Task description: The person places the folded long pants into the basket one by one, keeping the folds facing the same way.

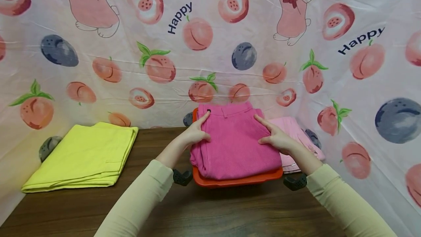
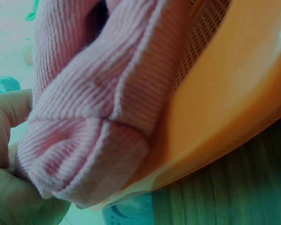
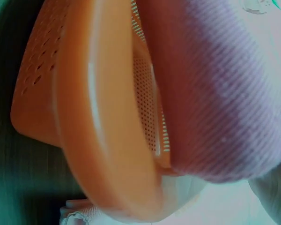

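Observation:
Folded magenta trousers [image 1: 235, 142], with a waistband, belt loop and dark button at the far end, lie over an orange-red basket [image 1: 227, 183]. My left hand [image 1: 197, 132] grips their left side, thumb and finger spread on the cloth. On the opposite side my right hand [image 1: 277, 137] holds them the same way. In the left wrist view, the rolled edge of the trousers [image 2: 84, 154] sits between finger and thumb beside the basket rim [image 2: 215, 136]. The right wrist view has the trousers [image 3: 220, 93] inside the basket rim [image 3: 107, 117], with that hand mostly hidden.
Folded yellow clothing [image 1: 82, 156] lies at the left on the dark wooden table [image 1: 158, 207]. A folded light pink garment [image 1: 296, 134] is right behind the basket, partly covered by my right hand. Fruit-printed cloth [image 1: 210, 57] hangs along the back and right side.

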### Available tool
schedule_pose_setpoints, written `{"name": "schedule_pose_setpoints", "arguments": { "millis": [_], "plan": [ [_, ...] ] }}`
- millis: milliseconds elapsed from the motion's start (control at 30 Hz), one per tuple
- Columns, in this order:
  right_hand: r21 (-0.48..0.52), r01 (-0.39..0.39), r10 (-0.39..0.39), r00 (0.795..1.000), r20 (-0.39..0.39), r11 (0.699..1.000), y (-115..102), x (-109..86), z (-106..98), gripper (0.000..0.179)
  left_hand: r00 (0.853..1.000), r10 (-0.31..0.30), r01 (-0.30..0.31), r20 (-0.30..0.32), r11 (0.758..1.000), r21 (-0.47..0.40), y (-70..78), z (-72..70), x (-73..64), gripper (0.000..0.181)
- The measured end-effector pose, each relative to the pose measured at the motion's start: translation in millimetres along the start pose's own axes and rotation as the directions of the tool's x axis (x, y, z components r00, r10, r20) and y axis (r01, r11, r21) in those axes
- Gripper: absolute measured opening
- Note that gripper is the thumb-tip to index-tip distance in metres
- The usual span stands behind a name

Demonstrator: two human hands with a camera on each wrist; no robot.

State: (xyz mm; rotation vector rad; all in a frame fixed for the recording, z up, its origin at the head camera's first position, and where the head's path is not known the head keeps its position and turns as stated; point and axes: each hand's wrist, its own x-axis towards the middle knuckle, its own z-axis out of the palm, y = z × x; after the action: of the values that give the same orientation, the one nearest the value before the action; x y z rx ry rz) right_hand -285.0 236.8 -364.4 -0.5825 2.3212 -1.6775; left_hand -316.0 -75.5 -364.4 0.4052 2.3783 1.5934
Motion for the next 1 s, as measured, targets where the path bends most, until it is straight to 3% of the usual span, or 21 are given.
{"name": "schedule_pose_setpoints", "arguments": {
  "millis": [400,800,900,1000],
  "plan": [
    [-0.120,-0.001,0.001,1.000,0.001,0.993,9,6.1,5,0.087,0.997,-0.077,0.076,-0.010,0.997,-0.023,-10.3,9.5,-0.4,0.104],
    [-0.248,-0.033,0.032,0.999,-0.007,0.968,13,9.2,11,0.086,0.992,-0.111,0.114,-0.063,0.993,0.039,-7.0,19.4,0.1,0.103],
    [-0.276,-0.041,0.038,0.999,-0.018,0.960,14,9.6,12,0.086,0.987,-0.132,0.139,-0.089,0.987,0.082,-6.0,21.8,0.5,0.102],
    [-0.317,-0.060,0.057,0.998,-0.019,0.946,15,9.8,14,0.086,0.985,-0.134,0.155,-0.110,0.965,0.212,-5.9,24.3,1.6,0.098]
  ]
}}
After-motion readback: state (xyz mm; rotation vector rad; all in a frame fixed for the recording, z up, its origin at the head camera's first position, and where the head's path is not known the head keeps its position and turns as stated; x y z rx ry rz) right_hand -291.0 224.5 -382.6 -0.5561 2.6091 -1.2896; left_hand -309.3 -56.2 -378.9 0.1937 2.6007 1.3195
